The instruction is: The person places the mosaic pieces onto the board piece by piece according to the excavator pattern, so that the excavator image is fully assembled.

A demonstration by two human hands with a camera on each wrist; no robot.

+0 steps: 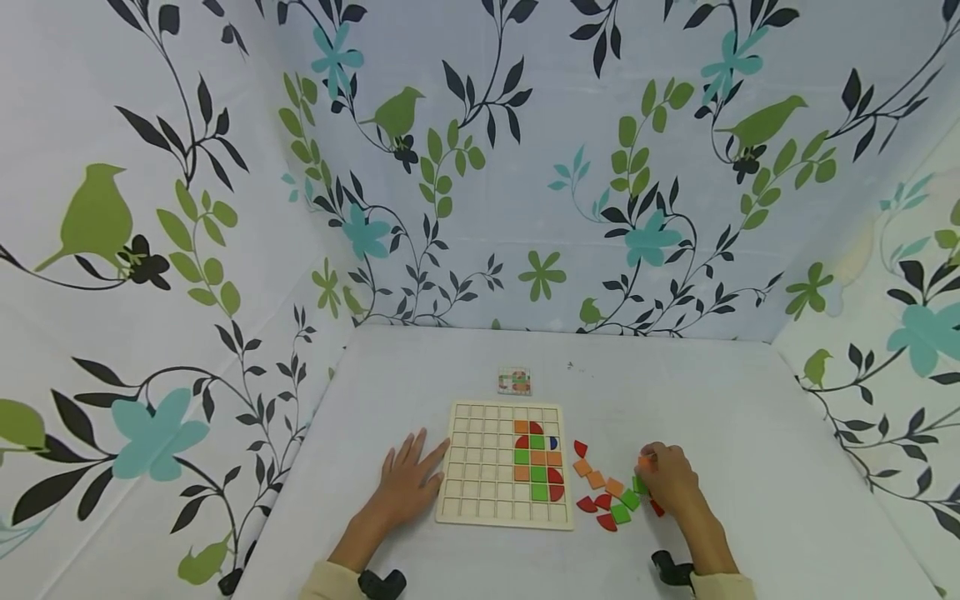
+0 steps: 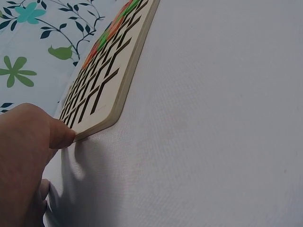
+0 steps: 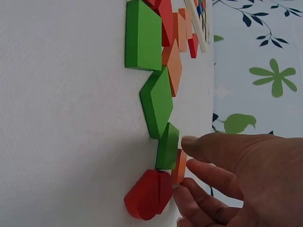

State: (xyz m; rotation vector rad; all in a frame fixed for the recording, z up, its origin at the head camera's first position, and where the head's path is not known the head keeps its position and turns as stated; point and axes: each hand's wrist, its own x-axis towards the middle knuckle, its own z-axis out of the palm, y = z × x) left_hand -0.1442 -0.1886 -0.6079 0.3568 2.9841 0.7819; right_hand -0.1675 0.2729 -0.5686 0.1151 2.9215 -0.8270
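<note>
A wooden grid board (image 1: 476, 492) lies on the table, partly filled with orange, green, red and blue pieces on its right side. My left hand (image 1: 408, 485) rests beside the board with fingers spread; the thumb (image 2: 61, 135) touches its edge in the left wrist view. To the right of the loose pieces, my right hand (image 1: 672, 479) pinches an orange square tile (image 3: 179, 166) between thumb and fingertips. Right by those fingers are a green tile (image 3: 168, 147) and red rounded pieces (image 3: 144, 195). From the head view, the hand partly covers the orange tile.
Loose pieces lie between board and right hand: orange tiles (image 1: 596, 479), green tiles (image 1: 620, 513) and red quarter-round pieces (image 1: 607, 522). A small pattern card (image 1: 514, 381) lies behind the board. Printed cloth (image 1: 540, 208) hangs around the white table (image 1: 712, 400).
</note>
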